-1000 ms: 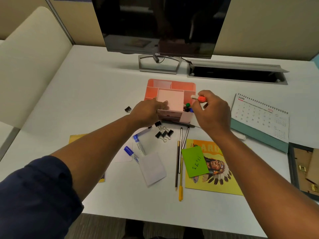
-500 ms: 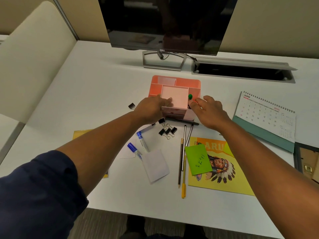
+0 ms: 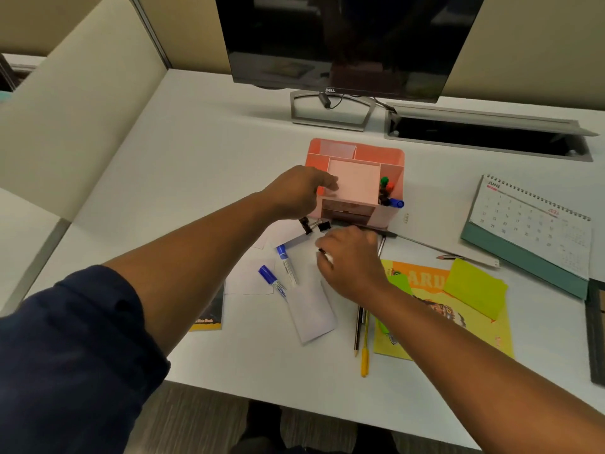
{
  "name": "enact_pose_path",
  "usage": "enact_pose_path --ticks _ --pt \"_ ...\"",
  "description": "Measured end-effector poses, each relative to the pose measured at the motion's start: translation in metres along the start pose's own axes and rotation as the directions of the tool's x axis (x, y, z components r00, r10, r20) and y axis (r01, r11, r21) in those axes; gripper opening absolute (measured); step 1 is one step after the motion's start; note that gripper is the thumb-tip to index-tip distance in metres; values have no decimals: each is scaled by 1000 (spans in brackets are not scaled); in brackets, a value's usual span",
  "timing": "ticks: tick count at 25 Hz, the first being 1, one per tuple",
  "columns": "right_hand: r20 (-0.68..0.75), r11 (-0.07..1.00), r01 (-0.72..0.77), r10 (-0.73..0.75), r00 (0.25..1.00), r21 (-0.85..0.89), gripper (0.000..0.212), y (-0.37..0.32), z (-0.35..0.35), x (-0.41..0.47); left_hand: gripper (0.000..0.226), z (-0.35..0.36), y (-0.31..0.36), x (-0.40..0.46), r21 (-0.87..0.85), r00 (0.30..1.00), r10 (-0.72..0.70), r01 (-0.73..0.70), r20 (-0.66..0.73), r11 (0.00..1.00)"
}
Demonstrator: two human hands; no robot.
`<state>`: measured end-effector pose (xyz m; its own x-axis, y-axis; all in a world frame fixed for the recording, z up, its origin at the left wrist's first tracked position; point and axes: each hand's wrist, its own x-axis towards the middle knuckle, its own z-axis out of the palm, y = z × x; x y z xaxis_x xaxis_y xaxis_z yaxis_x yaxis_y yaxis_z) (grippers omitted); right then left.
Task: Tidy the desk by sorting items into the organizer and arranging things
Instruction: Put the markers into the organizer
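Black Dell monitor [image 3: 340, 40] at back of surface [image 3: 196, 152], on a grey stand [image 3: 330, 113] w/ cable hanging. Open cable tray [image 3: 487, 132] just right of stand. Beige partition [image 3: 75, 99] along left edge. Carpet [image 3: 203, 417] below front edge. Dark frame [image 3: 594, 329] at far right, cut off.

White desk [image 3: 203, 165] carrying pink organizer [image 3: 389, 158] at centre, monitor stand [image 3: 330, 121] at twelve o'clock, calendar [image 3: 530, 231] at three o'clock, yellow booklet [image 3: 458, 332] lying at five o'clock.
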<state>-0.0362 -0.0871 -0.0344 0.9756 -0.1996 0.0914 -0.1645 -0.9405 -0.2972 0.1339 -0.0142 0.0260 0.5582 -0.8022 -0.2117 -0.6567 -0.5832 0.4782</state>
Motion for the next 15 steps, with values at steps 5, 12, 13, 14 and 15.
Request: enact_pose_path --ticks 5,12,13,14,15 --pt "269 991 -53 18 963 120 33 -41 26 13 51 -4 -20 -13 112 1000 8 -10 20 994" --pt "419 928 -325 225 880 184 24 -51 49 27 68 -5 -30 -14 116 992 -3 -12 125 993" --pt "432 918 -352 246 868 183 24 -50 48 27 69 -6 -31 -14 109 991 -2 -12 134 994" --pt "439 914 -363 255 862 183 24 -48 46 26 70 -6 -31 -14 99 990 -2 -12 140 995" --pt "437 916 -356 249 865 183 22 -46 42 25 70 -7 -33 -12 92 989 -5 -9 146 996"
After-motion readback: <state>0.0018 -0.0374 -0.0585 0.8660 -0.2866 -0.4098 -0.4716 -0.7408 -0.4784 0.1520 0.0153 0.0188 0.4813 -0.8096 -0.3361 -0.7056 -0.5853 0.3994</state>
